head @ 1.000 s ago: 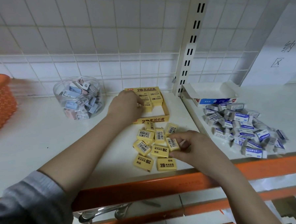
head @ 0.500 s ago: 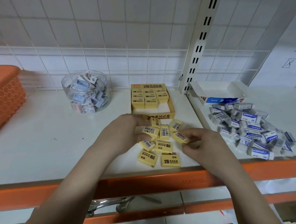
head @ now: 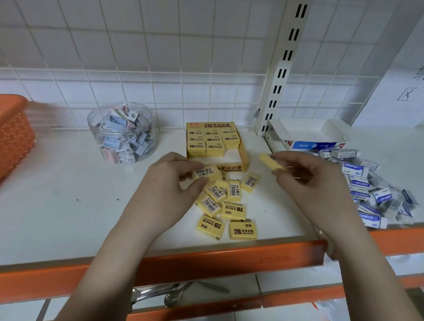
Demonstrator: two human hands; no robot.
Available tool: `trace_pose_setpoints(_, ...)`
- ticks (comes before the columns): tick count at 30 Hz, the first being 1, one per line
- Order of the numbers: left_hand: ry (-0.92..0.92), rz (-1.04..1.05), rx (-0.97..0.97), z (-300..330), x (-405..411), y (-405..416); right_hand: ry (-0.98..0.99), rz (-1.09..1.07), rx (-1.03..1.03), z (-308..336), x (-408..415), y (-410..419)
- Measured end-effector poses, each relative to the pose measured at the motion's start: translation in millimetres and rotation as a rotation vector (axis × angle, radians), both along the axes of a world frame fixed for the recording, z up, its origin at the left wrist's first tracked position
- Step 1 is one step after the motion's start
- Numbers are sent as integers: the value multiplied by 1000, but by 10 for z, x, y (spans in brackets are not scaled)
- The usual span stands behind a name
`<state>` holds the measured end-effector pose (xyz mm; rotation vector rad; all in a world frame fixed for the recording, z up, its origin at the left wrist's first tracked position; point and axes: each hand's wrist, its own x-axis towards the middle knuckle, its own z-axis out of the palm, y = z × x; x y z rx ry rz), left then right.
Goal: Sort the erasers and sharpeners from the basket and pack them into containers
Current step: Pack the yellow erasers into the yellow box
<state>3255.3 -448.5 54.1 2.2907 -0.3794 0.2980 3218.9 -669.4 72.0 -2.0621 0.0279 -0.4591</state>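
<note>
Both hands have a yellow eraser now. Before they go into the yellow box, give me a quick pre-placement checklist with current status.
1. Left hand grips a yellow eraser: ok.
2. Right hand pinches a second eraser: ok.
3. Yellow box has free space at its front: ok.
4. Path from both hands to the box unobstructed: ok.
5. Held erasers turned to match the packed rows: cannot tell.
6. Loose yellow erasers still on the shelf to pack: not ok, several remain.

Orange basket (head: 6,134) cut off left.
</note>
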Motion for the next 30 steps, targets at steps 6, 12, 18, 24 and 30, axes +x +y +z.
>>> trace_pose_setpoints(6, 18, 60, -171, -10, -75, 9, -2, 30, 167, 61, 280, 101)
trace_pose_setpoints(12, 104, 63, -391, 3, -108, 89, 44, 108, 151, 29, 505, 192)
trace_pose_setpoints(18, 115, 95, -521, 44, -108, 149, 111, 167, 155, -23, 609, 216)
trace_pose_setpoints(24, 116, 95, -505, 43, -96, 179, 124, 147, 55, 21, 832, 102)
trace_pose_setpoints(30, 117, 87, -506, 41, -57, 213, 287, 188, 358, 132, 1056, 70)
